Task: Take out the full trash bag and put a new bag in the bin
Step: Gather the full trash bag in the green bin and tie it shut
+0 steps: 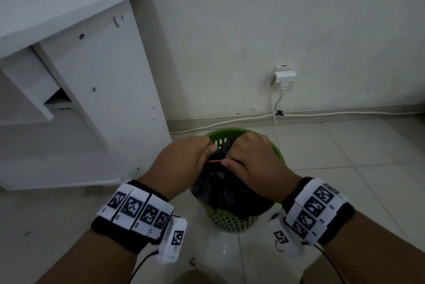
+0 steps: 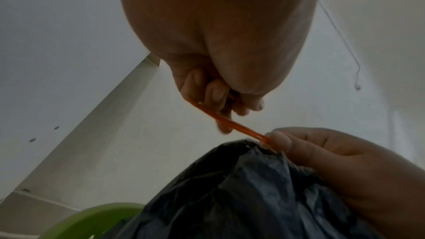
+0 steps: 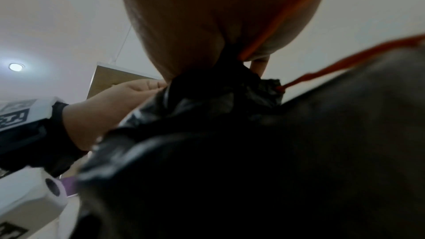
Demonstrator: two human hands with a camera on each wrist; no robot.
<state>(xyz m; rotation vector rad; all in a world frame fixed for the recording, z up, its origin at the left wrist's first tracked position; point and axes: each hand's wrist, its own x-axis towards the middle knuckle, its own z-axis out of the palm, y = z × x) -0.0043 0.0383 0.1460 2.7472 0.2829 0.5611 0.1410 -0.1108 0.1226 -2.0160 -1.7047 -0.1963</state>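
A green perforated bin (image 1: 274, 148) stands on the tiled floor by the wall, with a black trash bag (image 1: 226, 188) bulging out of it. An orange drawstring (image 1: 214, 161) runs taut between my two hands above the bag. My left hand (image 1: 184, 164) pinches the string's left end, fingers curled round it (image 2: 211, 97). My right hand (image 1: 250, 162) grips the gathered neck of the bag (image 3: 220, 83) together with the string. In the right wrist view another orange strand (image 3: 345, 61) leaves the neck to the right.
A white cabinet (image 1: 92, 81) stands just left of the bin. Behind it, a wall socket with a plug (image 1: 284, 75) feeds white cables (image 1: 230, 120) along the skirting. Tiled floor (image 1: 356, 145) lies open to the right and front.
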